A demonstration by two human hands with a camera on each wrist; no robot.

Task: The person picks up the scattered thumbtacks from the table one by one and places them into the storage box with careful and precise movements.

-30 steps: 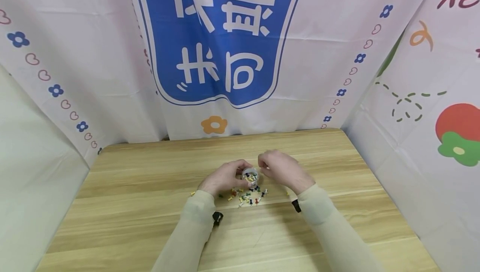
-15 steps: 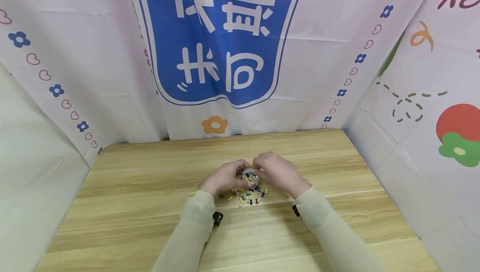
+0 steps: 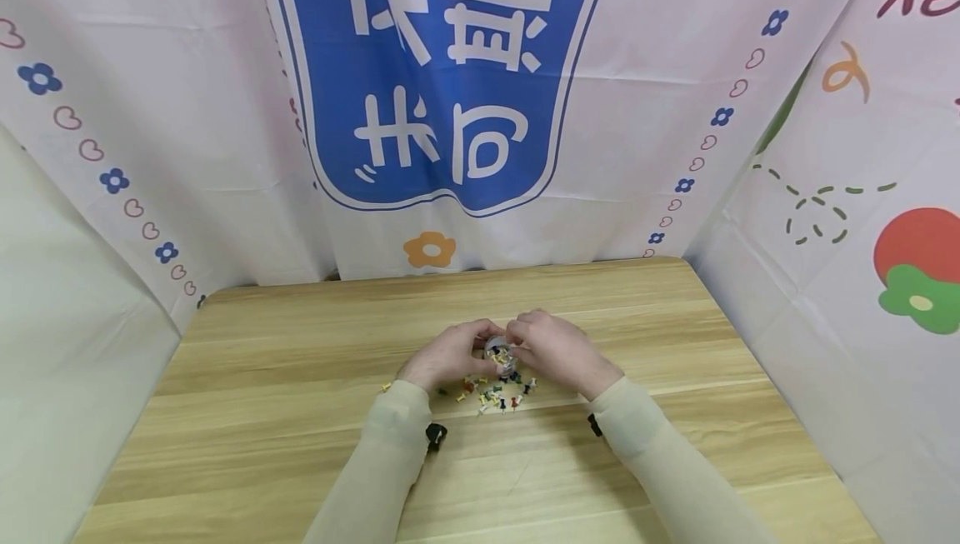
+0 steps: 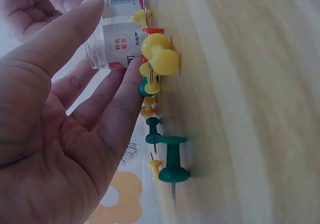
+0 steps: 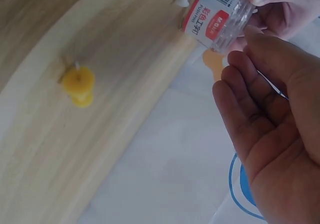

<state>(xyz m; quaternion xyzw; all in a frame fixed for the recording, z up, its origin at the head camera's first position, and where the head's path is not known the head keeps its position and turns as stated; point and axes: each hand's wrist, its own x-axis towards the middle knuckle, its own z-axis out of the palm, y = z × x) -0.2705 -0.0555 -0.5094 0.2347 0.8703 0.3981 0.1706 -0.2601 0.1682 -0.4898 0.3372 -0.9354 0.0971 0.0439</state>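
Observation:
A small clear jar [image 3: 501, 354] with a paper label stands on the table, push pins showing through its mouth. My left hand [image 3: 450, 355] grips the jar from the left, thumb and fingers round its side. In the left wrist view the label and barcode show on the jar [image 4: 122, 39]. My right hand [image 3: 558, 350] is at the jar's mouth with bent fingers. The right wrist view shows this hand [image 5: 280, 134] with its thumb tip close to the rim; whatever is between thumb and forefinger is hidden. Loose push pins [image 3: 492, 399] lie just in front of the jar.
One yellow push pin [image 3: 386, 387] lies apart at the left; another yellow pin [image 5: 80, 87] shows in the right wrist view. Green pins [image 4: 173, 159] lie beside the left hand. The wooden table [image 3: 300, 444] meets a printed cloth [image 3: 600, 219] at its back edge.
My right hand has moved left from beside the jar to its mouth, then dipped slightly. The left hand and jar have kept their place.

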